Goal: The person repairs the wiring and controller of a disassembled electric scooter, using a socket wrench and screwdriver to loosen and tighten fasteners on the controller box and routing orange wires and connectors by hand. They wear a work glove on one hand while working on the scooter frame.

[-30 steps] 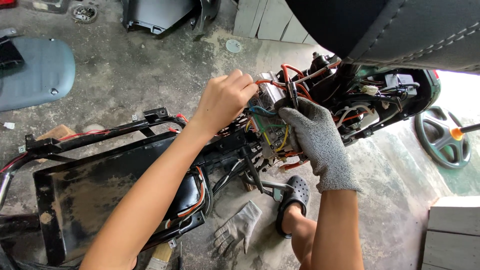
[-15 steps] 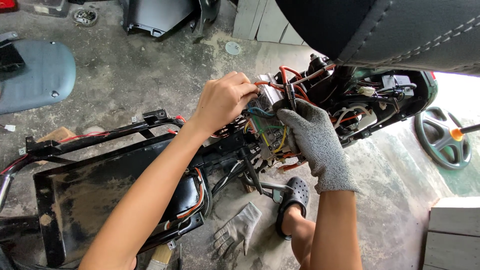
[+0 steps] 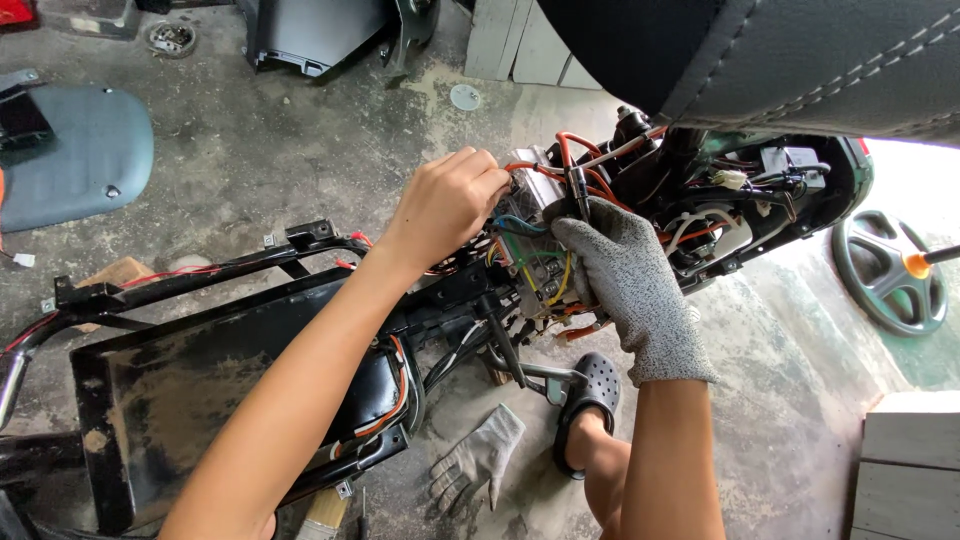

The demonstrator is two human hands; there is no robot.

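Note:
My bare left hand point(image 3: 450, 205) is closed with its fingertips pinching something small at the left end of a silver controller box point(image 3: 535, 195) amid orange, green and yellow wires point(image 3: 545, 270); what it pinches is hidden. My right hand point(image 3: 625, 280), in a grey knit glove, wraps around the wire bundle and the box from below and the right. Both sit under the raised black seat point(image 3: 760, 60) of a scooter, whose black frame point(image 3: 200, 340) stretches to the lower left.
A loose grey glove point(image 3: 478, 458) lies on the concrete floor beside my foot in a black clog point(image 3: 590, 400). A grey-blue body panel point(image 3: 75, 160) rests at the left, a black panel point(image 3: 320, 35) at the top, a wheel point(image 3: 885, 270) at the right, wooden boards point(image 3: 905, 470) lower right.
My left hand has shifted slightly right along the controller box, fingertips closer to the wires. The gloved right hand holds the same place.

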